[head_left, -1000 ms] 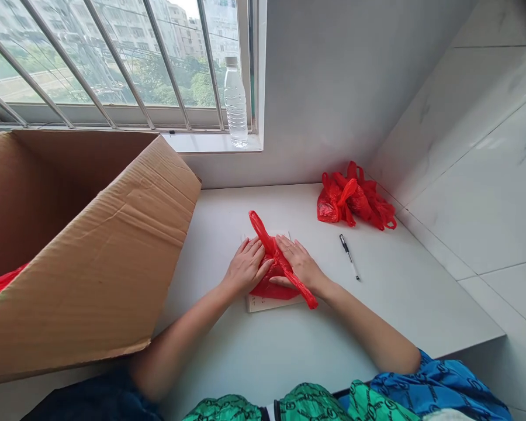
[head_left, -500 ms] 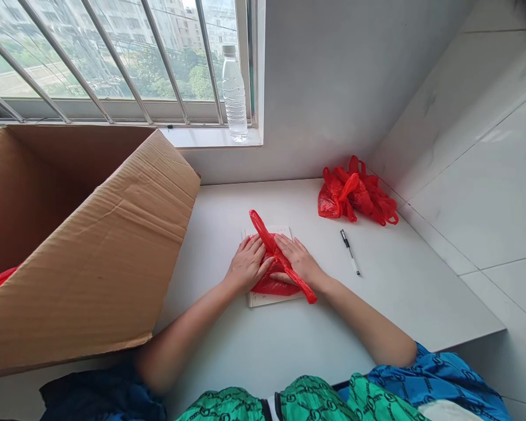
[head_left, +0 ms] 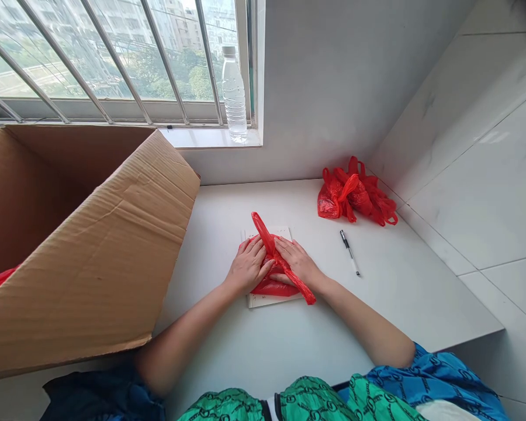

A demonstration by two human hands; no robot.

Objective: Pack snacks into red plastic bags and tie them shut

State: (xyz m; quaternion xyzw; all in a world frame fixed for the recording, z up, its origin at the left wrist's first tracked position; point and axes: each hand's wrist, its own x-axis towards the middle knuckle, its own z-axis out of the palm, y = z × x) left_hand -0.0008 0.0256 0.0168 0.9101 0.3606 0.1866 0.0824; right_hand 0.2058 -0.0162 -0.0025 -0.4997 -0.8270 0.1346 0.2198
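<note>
A red plastic bag point(head_left: 275, 268) lies over a white booklet point(head_left: 269, 299) on the white counter point(head_left: 289, 345). Its twisted handles run diagonally from upper left to lower right. My left hand point(head_left: 247, 266) lies flat on the bag's left side, fingers stretched out. My right hand point(head_left: 297, 260) presses flat on the right side, with one handle strip passing under its fingers.
A large open cardboard box point(head_left: 83, 245) fills the left, something red inside it. A heap of red bags point(head_left: 355, 196) lies at the back right, a pen point(head_left: 349, 250) beside it. A water bottle point(head_left: 234, 93) stands on the sill. Tiled wall at right.
Both hands stay pressed on the red bag, with only slight shifts. The view has dropped a little since a second ago.
</note>
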